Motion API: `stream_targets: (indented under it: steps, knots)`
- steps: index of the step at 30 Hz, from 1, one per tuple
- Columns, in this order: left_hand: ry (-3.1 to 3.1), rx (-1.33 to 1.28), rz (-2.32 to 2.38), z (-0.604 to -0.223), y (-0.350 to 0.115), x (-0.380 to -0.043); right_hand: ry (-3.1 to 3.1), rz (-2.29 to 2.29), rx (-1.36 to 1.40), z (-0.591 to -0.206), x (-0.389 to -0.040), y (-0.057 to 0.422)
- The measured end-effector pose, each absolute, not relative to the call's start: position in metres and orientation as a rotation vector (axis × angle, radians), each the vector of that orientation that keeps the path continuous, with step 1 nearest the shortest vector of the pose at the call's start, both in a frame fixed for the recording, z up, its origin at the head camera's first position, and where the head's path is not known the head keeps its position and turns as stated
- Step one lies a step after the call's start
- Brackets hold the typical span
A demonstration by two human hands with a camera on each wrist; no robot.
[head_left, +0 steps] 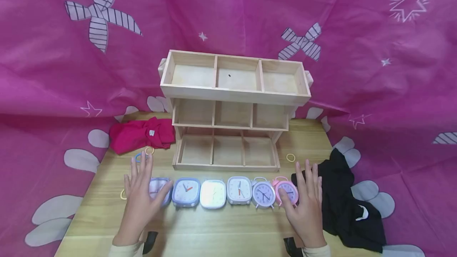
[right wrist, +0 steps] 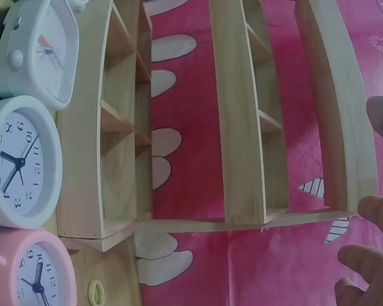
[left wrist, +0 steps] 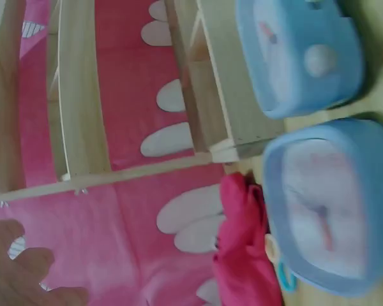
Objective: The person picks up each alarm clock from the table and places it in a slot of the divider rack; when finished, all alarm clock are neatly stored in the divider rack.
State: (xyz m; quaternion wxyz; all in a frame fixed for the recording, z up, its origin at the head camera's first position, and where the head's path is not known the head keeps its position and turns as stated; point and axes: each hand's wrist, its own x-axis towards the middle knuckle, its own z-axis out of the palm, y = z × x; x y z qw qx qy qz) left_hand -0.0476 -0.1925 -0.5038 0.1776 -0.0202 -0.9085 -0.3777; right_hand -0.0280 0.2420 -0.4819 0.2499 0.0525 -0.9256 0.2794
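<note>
Several small alarm clocks stand in a row on the table. My left hand (head_left: pixel 140 195) is raised with fingers spread, partly covering the leftmost blue clock (head_left: pixel 155 185) in the head view. Beside that one are another blue clock (head_left: pixel 186 192), a white clock (head_left: pixel 213 194) and a second white clock (head_left: pixel 239 190). Farther right stand a round pale clock (head_left: pixel 263 194) and a round pink clock (head_left: pixel 287 192). Over the pink clock's right side, my right hand (head_left: pixel 304 207) is held up, fingers extended. Neither hand holds anything; both wrist views show fingers apart from the clocks.
Behind the clocks rises a three-tier wooden rack (head_left: pixel 235 95) with divided compartments. Red cloth (head_left: pixel 139 135) lies at left, black cloth (head_left: pixel 342 205) at right. A yellow ring (head_left: pixel 290 158) lies right of the rack. Pink patterned fabric (head_left: pixel 235 15) hangs behind the table (head_left: pixel 214 233).
</note>
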Motion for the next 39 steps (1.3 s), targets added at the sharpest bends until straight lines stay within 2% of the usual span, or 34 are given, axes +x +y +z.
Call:
stream_targets:
  steps: [4,13,17,24,39]
  knots:
    - [-2.531,-0.122,-1.162,-0.494,-0.191,-0.086,-2.517,0.770,0.116,-0.484,-0.028,0.244]
    - [-2.539,-0.167,-1.343,-0.469,-0.204,-0.196,-2.591,0.810,0.015,-0.504,-0.028,0.252]
    - [-2.556,-0.225,-1.345,-0.471,-0.211,-0.226,-2.655,0.821,-0.028,-0.521,-0.031,0.260]
    - [-2.458,-0.336,-1.516,-0.476,-0.208,-0.243,-2.781,0.919,-0.026,-0.554,-0.036,0.276]
    - [-2.362,-0.371,-1.561,-0.479,-0.198,-0.248,-3.016,0.874,-0.033,-0.592,-0.040,0.294]
